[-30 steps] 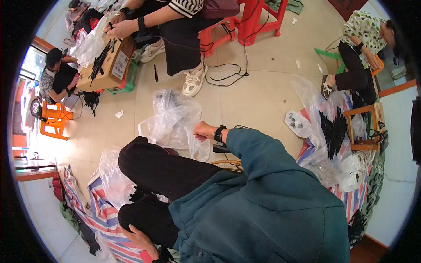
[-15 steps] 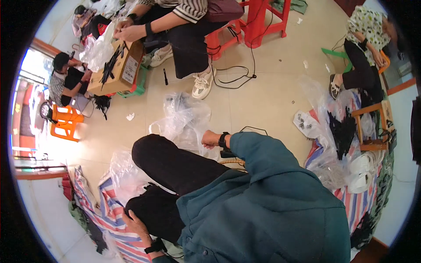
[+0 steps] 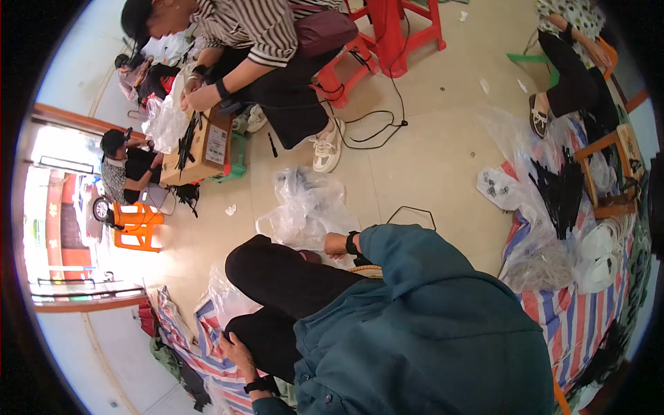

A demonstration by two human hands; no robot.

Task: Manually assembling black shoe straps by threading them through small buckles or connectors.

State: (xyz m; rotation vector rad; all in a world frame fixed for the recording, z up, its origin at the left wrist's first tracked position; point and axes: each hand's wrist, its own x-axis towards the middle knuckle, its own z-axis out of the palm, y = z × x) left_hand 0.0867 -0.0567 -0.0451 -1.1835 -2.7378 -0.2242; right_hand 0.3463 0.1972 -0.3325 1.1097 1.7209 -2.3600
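My left hand lies against the side of my left knee, fingers stretched out, holding nothing I can see. Beyond my raised right thigh, my right hand hangs with its fingers curled closed. Whatever may be inside those fingers is hidden. That hand is close to a clear plastic bag, which lies crumpled on the floor with something greyish in its far end. Each of my wrists wears a black band. A second clear plastic bag sits beside my knees.
Ahead, a person in a striped shirt works over a cardboard box bearing black strips. Black cable loops across the floor near red stools. At right, black strips lie on a striped sheet beside a wooden stool.
My view has turned, so the surroundings sit lower and mostly farther right. My right hand is closer to my thigh. My left hand remains at my knee.
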